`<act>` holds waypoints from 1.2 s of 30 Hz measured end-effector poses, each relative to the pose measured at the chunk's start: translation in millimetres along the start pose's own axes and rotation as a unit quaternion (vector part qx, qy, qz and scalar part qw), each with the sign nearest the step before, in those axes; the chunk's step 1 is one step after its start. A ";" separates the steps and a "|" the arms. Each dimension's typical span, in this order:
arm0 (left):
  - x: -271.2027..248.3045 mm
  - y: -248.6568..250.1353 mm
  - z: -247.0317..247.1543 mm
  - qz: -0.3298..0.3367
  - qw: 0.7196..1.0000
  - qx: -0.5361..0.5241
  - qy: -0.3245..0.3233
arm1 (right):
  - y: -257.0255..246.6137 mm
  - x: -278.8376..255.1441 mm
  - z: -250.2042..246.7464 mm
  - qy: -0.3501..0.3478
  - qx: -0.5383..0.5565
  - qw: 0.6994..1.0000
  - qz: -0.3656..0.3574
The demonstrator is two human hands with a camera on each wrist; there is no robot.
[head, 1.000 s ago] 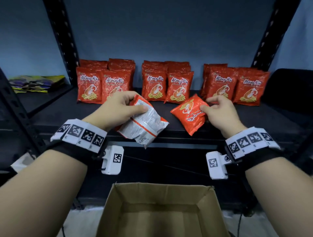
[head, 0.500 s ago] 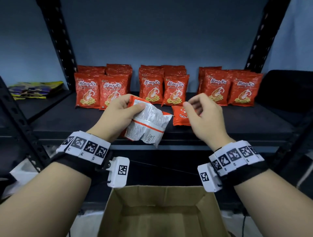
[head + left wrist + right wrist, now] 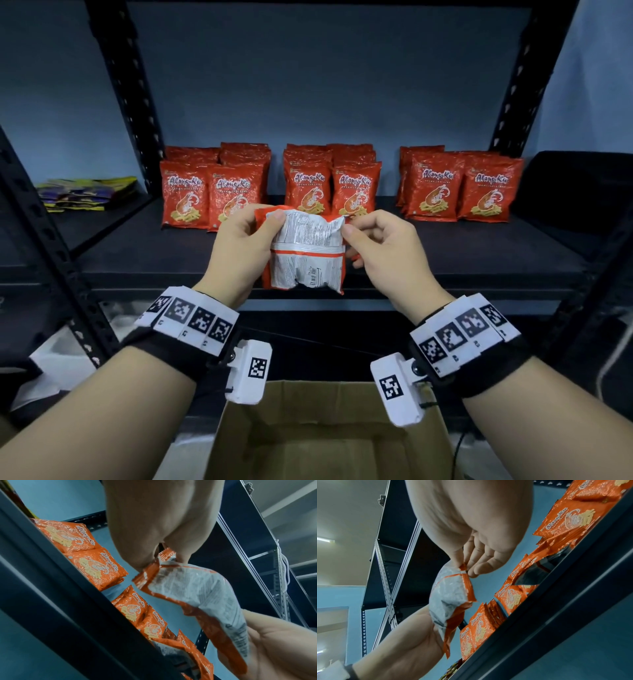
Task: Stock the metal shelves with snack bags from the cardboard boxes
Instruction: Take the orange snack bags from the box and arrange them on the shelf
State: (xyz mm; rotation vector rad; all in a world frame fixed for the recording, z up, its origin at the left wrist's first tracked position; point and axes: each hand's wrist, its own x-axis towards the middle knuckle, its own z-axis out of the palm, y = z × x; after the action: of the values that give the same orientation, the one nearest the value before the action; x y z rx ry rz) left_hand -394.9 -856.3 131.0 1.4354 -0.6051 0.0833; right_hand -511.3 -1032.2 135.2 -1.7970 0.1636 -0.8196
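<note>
One red prawn-cracker snack bag [image 3: 306,253] hangs upright just above the shelf's front edge, its white printed back toward me. My left hand [image 3: 270,219] grips its top left corner; my right hand [image 3: 349,228] pinches the top right corner between thumb and fingers. The right wrist view shows that pinch on the bag [image 3: 448,599]. A second bag [image 3: 188,654] lies flat on the black metal shelf [image 3: 479,260] behind the hands, mostly hidden in the head view. Rows of the same red bags [image 3: 308,185] stand along the shelf's back.
An open cardboard box [image 3: 308,438] sits below my wrists, its inside bare where visible. Black perforated uprights [image 3: 126,96] [image 3: 520,85] frame the shelf. Yellow and purple packets [image 3: 85,192] lie on the neighbouring shelf at left. A dark object [image 3: 575,192] is at far right.
My right hand let go of its red bag, which now lies on the shelf, and moved left to take a corner of the left hand's bag. That bag has turned upright.
</note>
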 end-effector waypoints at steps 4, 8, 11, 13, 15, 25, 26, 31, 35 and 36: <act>-0.1 -0.3 -0.5 -0.014 1.000 0.000 -0.012 | 4.3 1.0 0.4 0.042 -0.030 0.999 -0.002; -4.4 0.7 4.1 -0.073 0.996 -0.037 -0.025 | 5.0 2.5 -1.6 0.087 -0.030 0.996 0.001; -6.1 -3.2 5.3 -0.052 0.998 -0.002 -0.019 | 5.4 1.3 -3.3 0.118 -0.060 0.991 0.003; -6.7 -4.7 6.3 -0.018 0.999 0.050 -0.010 | 7.1 -1.0 -1.5 0.132 -0.074 0.988 0.003; -8.2 -4.1 9.2 0.009 0.992 0.124 0.010 | 9.1 -4.4 2.3 0.146 -0.079 0.986 -0.005; -26.5 1.5 23.5 0.061 0.970 0.230 0.046 | 10.9 -9.8 2.7 0.151 -0.111 0.981 -0.047; -26.1 1.1 21.6 0.067 0.967 0.241 0.038 | 10.6 -6.7 -0.7 0.142 -0.128 0.981 -0.045; -16.5 6.1 9.7 0.098 0.954 0.285 0.010 | 8.4 0.3 -7.8 0.101 -0.167 0.979 -0.061; -13.8 11.0 7.8 0.125 0.953 0.275 0.009 | 7.8 -1.7 -7.0 0.112 -0.152 0.978 -0.085; -14.5 9.4 7.8 0.126 0.956 0.264 0.014 | 8.6 -2.2 -6.3 0.121 -0.142 0.979 -0.086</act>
State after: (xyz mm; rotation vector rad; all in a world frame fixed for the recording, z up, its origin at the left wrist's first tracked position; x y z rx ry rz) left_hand -413.7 -857.9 133.2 1.8594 -0.7765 0.4969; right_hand -514.3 -1039.4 127.6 -1.9924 0.2991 -1.1896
